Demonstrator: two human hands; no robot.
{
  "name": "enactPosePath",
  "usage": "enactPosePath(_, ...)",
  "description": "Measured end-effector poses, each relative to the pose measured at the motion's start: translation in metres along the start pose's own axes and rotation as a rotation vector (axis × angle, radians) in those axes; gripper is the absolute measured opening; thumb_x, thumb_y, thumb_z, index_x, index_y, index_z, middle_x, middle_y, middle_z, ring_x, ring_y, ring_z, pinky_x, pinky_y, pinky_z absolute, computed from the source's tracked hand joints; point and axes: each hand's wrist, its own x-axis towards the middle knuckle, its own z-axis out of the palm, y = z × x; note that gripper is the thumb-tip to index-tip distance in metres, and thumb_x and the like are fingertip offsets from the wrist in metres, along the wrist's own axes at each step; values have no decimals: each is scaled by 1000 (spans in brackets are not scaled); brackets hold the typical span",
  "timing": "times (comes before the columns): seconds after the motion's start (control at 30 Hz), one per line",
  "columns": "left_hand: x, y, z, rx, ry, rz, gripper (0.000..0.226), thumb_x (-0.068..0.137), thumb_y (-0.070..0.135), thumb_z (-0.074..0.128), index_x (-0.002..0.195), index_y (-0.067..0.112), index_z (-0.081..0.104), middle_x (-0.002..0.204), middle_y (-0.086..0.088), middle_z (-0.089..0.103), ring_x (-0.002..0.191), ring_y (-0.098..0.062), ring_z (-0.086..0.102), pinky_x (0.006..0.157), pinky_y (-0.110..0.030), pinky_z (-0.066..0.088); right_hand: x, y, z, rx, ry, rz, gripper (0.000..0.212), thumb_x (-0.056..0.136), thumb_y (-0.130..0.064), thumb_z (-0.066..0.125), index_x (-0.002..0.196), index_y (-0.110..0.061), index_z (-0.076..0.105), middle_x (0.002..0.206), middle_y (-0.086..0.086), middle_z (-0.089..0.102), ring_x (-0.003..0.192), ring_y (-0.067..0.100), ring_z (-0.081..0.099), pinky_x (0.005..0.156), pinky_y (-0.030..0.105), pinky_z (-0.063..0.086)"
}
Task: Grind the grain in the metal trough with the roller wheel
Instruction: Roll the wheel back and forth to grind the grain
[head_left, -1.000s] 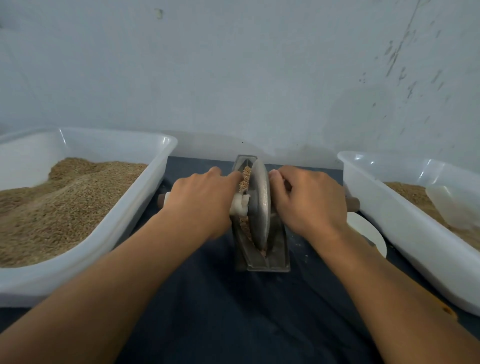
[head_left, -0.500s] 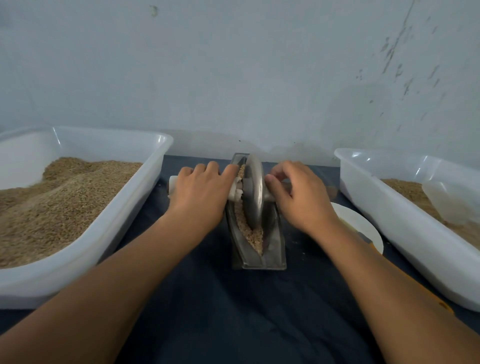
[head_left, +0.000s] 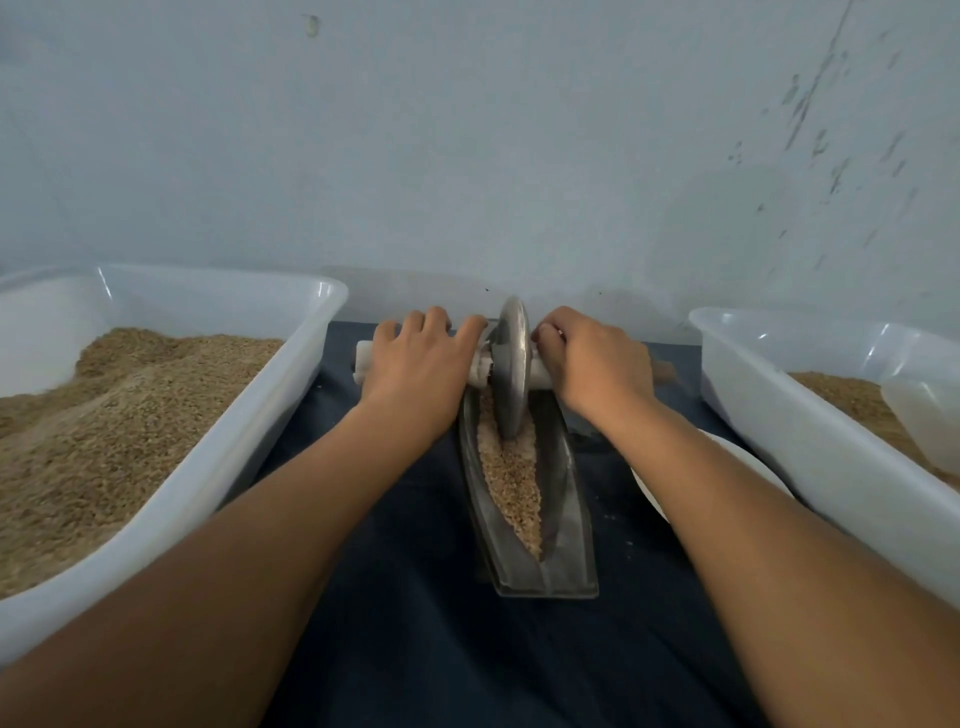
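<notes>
Large plastic tubs flank the scene on a dark-covered worktop (head_left: 415, 649): the left tub (head_left: 291, 364) is heaped with whole brown grain, the right tub (head_left: 779, 415) holds a shallower layer and a translucent scoop (head_left: 919, 415). A white plate (head_left: 748, 467) lies between the right tub and the right forearm, partly hidden.

Between the tubs stands the metal trough (head_left: 566, 493), a narrow boat-shaped vessel. Its long axis runs from the near edge of the worktop toward the wall, leaning slightly leftward at the far end; its blunt near end faces the viewer. The grain (head_left: 511, 483) lies as a strip along the trough's bottom, exposed over the near and middle length.

The roller wheel (head_left: 511, 369) stands upright on edge in the far part of the trough, its disc plane aligned with the trough's axis and its axle crossing it at right angles. One second earlier the wheel sat near the trough's near end; it has since travelled away from the viewer, uncovering the crushed strip. This is judged to be the outward half of a back-and-forth grinding stroke; whole kernels appear to remain, so further passes seem needed.

The left hand (head_left: 415, 364) holds the pale axle handle (head_left: 363, 364) with fingers curled over it; the right hand (head_left: 597, 364) grips the opposite handle likewise.
</notes>
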Motion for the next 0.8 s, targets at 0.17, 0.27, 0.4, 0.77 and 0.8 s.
enactPosePath(0.17,7,0,-4,13,15,36,69,86,20,65,145,29,30,130,-11,51,119,-33,51,99,-43,41,3,5,4,1,-70,51,29,106,-38,29,109,-29,56,85,-4,57,82,27,54,71,40,31)
enactPosePath(0.27,4,2,-7,46,-3,39,67,85,19,66,142,27,32,115,-8,58,102,-31,61,86,-40,45,-3,5,3,-88,-74,31,32,107,-37,25,106,-24,54,73,-5,47,72,27,44,67,39,27)
enactPosePath(0.4,-6,4,-9,38,-20,16,64,82,15,68,135,25,34,102,-4,62,90,-28,64,69,-36,37,-15,2,-2,-215,-87,-30,35,106,-33,22,92,-23,52,68,-5,39,70,28,42,65,39,26)
enactPosePath(0.77,-32,9,-35,68,-68,-2,48,91,23,61,132,25,38,83,1,58,77,-25,58,59,-36,33,-55,1,-21,-154,-55,-96,41,106,-38,15,93,-25,50,67,-6,45,61,20,44,62,37,26)
enactPosePath(0.8,-35,10,-37,67,-80,-16,46,90,22,61,130,25,39,79,2,52,73,-25,53,58,-36,33,-58,0,-24,-150,-48,-98,42,106,-39,16,95,-25,53,68,-7,46,62,20,44,63,37,27)
